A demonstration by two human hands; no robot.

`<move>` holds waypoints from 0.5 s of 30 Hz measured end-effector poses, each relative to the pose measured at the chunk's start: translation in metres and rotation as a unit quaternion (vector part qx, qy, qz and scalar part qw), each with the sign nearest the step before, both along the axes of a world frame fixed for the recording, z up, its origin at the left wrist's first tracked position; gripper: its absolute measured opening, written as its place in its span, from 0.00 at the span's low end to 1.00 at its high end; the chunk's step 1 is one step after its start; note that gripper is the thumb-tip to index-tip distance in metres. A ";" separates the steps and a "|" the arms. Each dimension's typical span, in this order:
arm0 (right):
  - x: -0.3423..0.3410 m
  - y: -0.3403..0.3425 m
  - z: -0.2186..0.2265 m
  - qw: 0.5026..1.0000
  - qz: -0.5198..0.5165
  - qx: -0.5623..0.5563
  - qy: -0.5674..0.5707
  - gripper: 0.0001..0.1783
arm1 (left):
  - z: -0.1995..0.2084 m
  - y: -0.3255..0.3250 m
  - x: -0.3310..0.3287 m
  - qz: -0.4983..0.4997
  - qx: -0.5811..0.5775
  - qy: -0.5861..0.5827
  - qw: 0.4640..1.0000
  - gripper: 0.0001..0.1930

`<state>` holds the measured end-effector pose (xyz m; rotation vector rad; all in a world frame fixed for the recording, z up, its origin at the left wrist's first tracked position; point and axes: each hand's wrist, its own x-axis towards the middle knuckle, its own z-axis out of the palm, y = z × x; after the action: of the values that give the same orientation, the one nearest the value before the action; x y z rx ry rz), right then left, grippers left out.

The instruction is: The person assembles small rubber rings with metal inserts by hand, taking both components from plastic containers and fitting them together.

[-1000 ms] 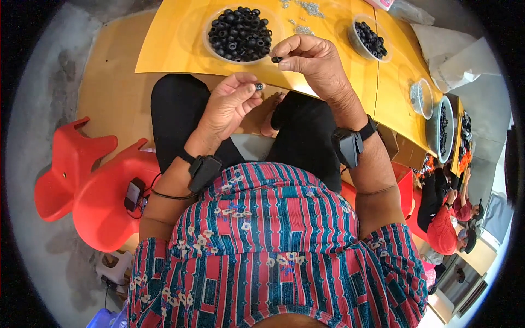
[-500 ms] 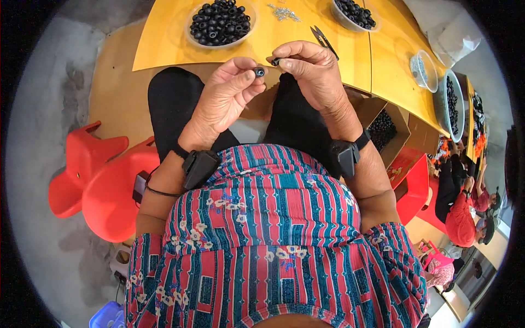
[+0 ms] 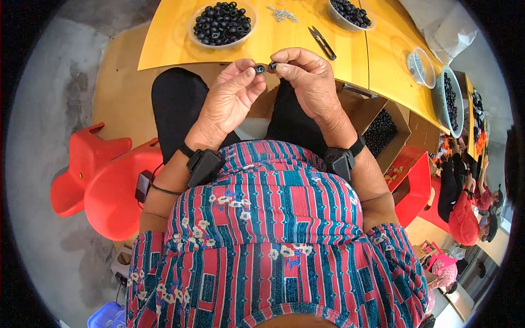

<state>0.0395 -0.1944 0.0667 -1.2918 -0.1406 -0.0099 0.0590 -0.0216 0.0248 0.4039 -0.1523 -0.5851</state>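
Note:
Between the thumb and fingers of my left hand is a small black ring-like part, its round opening facing me. My right hand pinches another small black piece, mostly covered by the fingertips. The two pieces are very close together, over my lap at the table's near edge; whether they touch I cannot tell. Beyond my left hand, a clear bowl on the yellow table is heaped with black round parts. Black thread snips lie beyond my right hand.
Small silvery pieces lie loose on the table. Farther right stand a second bowl of black parts, a small clear tub and a large basin. A cardboard box is below. Red chairs stand left; people sit far right.
My right hand has come down slightly and its piece is nearer the one in my left hand. The left hand's piece has turned a little. The whole view has shifted slightly.

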 end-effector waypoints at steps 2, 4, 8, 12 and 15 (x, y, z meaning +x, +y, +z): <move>0.000 0.000 -0.003 1.000 -0.006 0.016 0.002 0.09 | 0.000 0.001 0.001 0.004 0.006 -0.001 1.000 0.09; 0.002 -0.001 -0.005 1.000 -0.006 0.014 0.003 0.09 | 0.001 0.001 0.001 0.007 0.012 0.000 1.000 0.09; 0.000 0.001 -0.003 1.000 -0.007 -0.019 0.003 0.09 | 0.001 0.002 0.000 0.017 0.012 0.012 1.000 0.08; 0.001 0.005 -0.002 1.000 -0.003 -0.012 0.003 0.09 | 0.002 0.000 0.000 0.029 0.020 0.034 0.999 0.04; 0.001 0.007 -0.001 1.000 -0.006 -0.024 -0.002 0.09 | 0.002 -0.001 -0.001 0.024 0.002 0.037 0.999 0.03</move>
<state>0.0400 -0.1878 0.0656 -1.3405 -0.1383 -0.0192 0.0576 -0.0227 0.0265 0.3882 -0.0710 -0.5531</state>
